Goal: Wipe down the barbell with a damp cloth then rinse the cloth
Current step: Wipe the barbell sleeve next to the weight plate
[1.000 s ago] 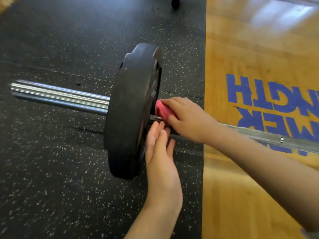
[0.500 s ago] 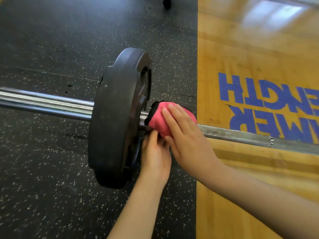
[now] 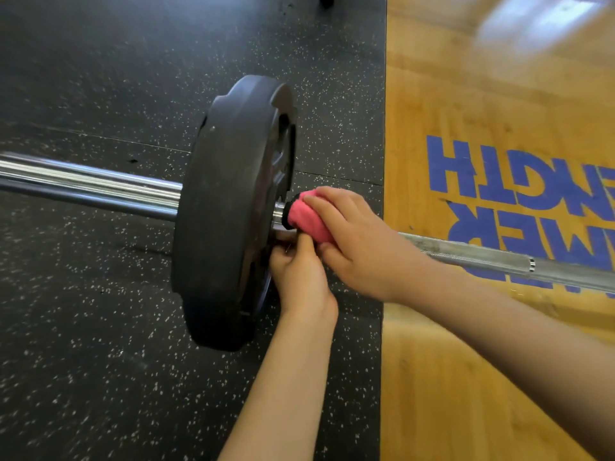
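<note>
While the pink cloth [image 3: 307, 221] sits wrapped around the barbell [image 3: 482, 256] just beside the black weight plate [image 3: 229, 211], the right hand [image 3: 362, 251] curls over it and grips it, and the left hand [image 3: 299, 281] pinches its lower edge from beneath, above the speckled rubber floor [image 3: 100, 327].

The floor is in two parts. The left part is black rubber matting [image 3: 100, 344] flecked with white, with a thin seam [image 3: 100, 137] running across it. The right part is a glossy yellow wooden platform [image 3: 466, 394] that meets the rubber along a straight edge; it carries large blue lettering [image 3: 499, 168], seen upside down and cut off by the frame. A black weight plate [image 3: 216, 227] stands on its edge on the rubber, close to that edge, with the barbell [image 3: 83, 184] through its centre. A dark object [image 3: 324, 0], mostly out of frame, sits on the rubber at the top.
</note>
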The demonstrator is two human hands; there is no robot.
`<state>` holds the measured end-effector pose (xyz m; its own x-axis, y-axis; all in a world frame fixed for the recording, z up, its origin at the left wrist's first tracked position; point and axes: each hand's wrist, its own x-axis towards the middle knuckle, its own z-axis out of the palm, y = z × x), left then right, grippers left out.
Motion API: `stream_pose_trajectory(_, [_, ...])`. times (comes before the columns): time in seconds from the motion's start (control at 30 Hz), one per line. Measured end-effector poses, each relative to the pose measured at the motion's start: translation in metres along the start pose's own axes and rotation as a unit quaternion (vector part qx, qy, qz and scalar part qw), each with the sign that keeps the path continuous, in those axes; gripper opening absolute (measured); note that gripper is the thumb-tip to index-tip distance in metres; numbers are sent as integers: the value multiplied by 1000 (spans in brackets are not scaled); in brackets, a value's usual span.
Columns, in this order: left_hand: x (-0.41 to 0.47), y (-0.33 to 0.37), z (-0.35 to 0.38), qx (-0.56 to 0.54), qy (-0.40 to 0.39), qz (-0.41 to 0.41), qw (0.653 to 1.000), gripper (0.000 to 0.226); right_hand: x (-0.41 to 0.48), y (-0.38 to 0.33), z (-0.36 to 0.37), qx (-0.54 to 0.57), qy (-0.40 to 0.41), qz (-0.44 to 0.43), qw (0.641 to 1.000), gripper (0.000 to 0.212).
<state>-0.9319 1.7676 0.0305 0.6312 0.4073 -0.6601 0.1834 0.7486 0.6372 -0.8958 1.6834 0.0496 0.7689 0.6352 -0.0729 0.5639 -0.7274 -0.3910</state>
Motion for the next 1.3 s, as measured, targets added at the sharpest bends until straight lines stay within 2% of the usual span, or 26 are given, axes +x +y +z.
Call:
stream_pose_trajectory(0.07, [-2,4,5,-4,1,-8,1000,28,17,2,-11,53,-54,30,997,49])
stream_pose_trajectory(0.13, [-5,8,7,-15,0,-23,1000,34,33,4,-22,97,-106,71,987,27])
stream_pose_trajectory(0.23, [-9,11,1,-34,-14,-50,998,34,40,7,-25,121,-120,91,981,18])
stream_pose_trajectory(0.3, [-17,11,-7,-21,-18,-67,997,36,32,7,-18,129,-84,72,985,27])
stream_pose_trajectory(0.4, [-33,9,-18,-7,-25,-81,996,37,8,-4,-1,76,26,14,997,55])
stream_pose_trajectory(0.5, [-50,8,-24,2,-43,-69,997,34,-24,-15,26,-33,109,-34,993,57])
stream_pose_trajectory(0.67, [-64,7,-36,38,-47,-52,997,33,-54,-21,55,-140,132,-55,980,54])
stream_pose_trajectory(0.77, [-65,7,-42,66,-53,-28,996,33,-53,-19,52,-147,120,-59,980,56])
stream_pose_trajectory(0.9, [-78,9,-43,111,-75,47,990,32,-44,-14,50,-164,143,-61,974,53])
stream_pose_trajectory(0.97, [-87,7,-45,165,-106,105,975,42,-34,-10,50,-164,159,-53,972,52])
stream_pose_trajectory(1.03, [-100,7,-47,249,-119,196,941,53,-22,-5,47,-141,169,-35,975,57])
stream_pose_trajectory(1.07, [-106,10,-48,293,-134,272,907,58,-15,-3,47,-131,164,-27,977,59])
stream_pose_trajectory(1.1, [-110,14,-48,353,-151,352,854,61,-10,-1,46,-138,150,-22,979,60])
stream_pose_trajectory(1.17, [-109,20,-52,476,-151,496,711,62,-3,2,48,-169,124,-16,978,60])
stream_pose_trajectory(1.2, [-106,24,-53,519,-134,542,648,59,-2,3,49,-163,132,-11,978,60])
stream_pose_trajectory(1.23, [-104,31,-54,551,-109,565,605,57,-2,3,50,-151,146,-5,978,61])
stream_pose_trajectory(1.3, [-95,41,-57,601,-58,573,554,54,-2,2,50,-144,164,-4,976,63])
